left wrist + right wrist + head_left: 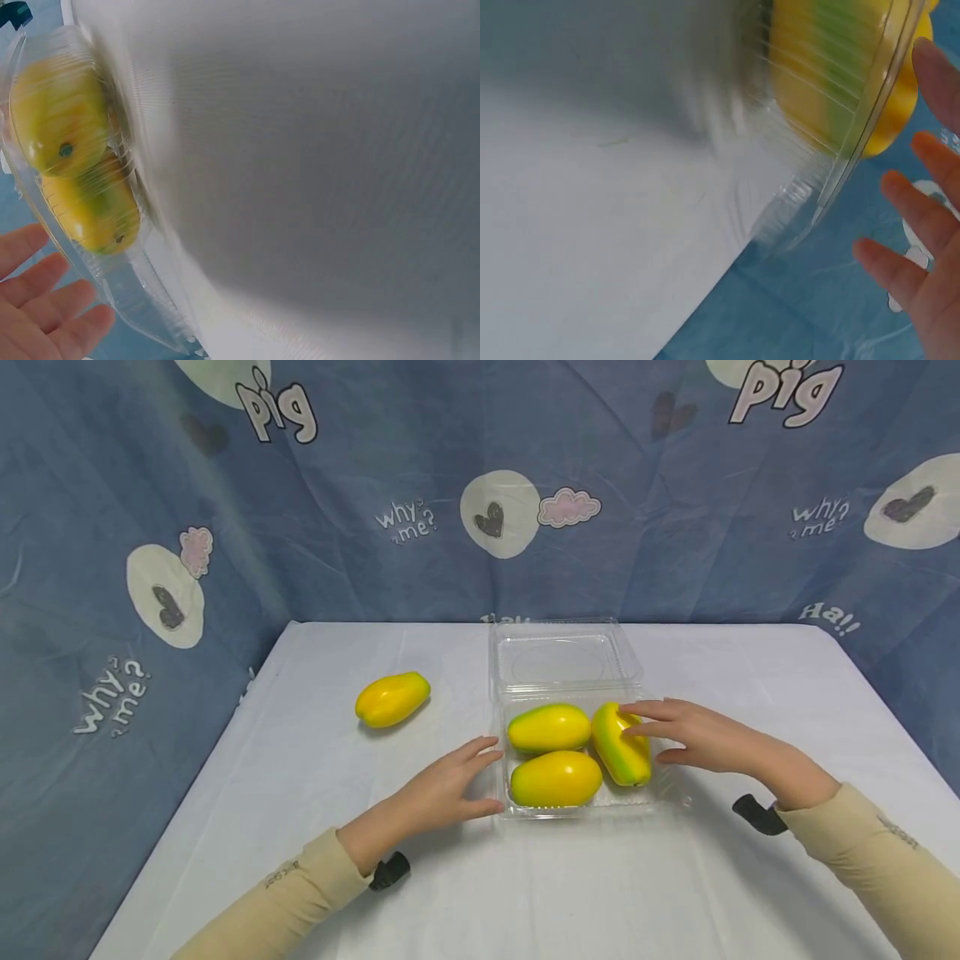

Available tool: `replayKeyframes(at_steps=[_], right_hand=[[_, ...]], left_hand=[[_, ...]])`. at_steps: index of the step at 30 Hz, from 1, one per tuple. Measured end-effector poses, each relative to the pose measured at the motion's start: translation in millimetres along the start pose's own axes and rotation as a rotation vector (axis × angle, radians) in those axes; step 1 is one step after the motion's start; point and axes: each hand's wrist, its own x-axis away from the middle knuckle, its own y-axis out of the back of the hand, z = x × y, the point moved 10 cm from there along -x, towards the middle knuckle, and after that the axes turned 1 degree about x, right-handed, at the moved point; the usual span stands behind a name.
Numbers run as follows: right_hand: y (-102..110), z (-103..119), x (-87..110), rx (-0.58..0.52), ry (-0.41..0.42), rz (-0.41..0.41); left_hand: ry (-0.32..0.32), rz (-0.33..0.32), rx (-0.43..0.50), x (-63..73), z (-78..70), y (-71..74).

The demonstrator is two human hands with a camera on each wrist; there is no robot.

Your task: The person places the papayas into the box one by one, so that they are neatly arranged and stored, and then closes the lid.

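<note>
Fingers loose, gripping nothing, my left hand [444, 787] is at eight o'clock of the clear box [630, 802], my right hand [701, 737] by its three-o'clock fruit [624, 758]; paired fruits [551, 729] lie toward nine. I judge I'm mid-packing: the loose fruit [392, 699], outside toward ten, wants lifting in

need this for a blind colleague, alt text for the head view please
A person's left hand and right hand flank an open clear container holding three yellow-green fruits, the right fingers over the rightmost one. A fourth fruit lies to the left on the white table, before a printed blue cloth.
</note>
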Motion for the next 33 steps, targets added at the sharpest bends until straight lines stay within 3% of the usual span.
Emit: replayKeyframes(at_steps=[6,8,13,15,23,33], right_hand=[[-14,-5,-10.1,-0.069,-0.005,0.134],[-15,-6,-12.8,-0.07,0.011,0.134],[-9,-4,-19.6,-0.019,0.093,0.031],[-9,-7,-21.8,-0.016,0.083,0.02],[-20,-18,-25.9,-0.081,-0.048,0.15],[-24,-19,-30.7,-0.02,0.002,0.139]], left_hand=[[-0.013,0.002,-0.03,0.7,-1.5,0.3],[-0.013,0.003,-0.034,0.4,-1.6,0.5],[-0.013,-0.001,-0.053,-2.5,-2.5,2.7],[-0.01,-0.004,-0.053,-3.9,-3.1,4.0],[0.013,0.002,-0.068,-5.3,-2.8,5.0],[0.016,0.0,-0.096,-6.4,-3.1,5.0]])
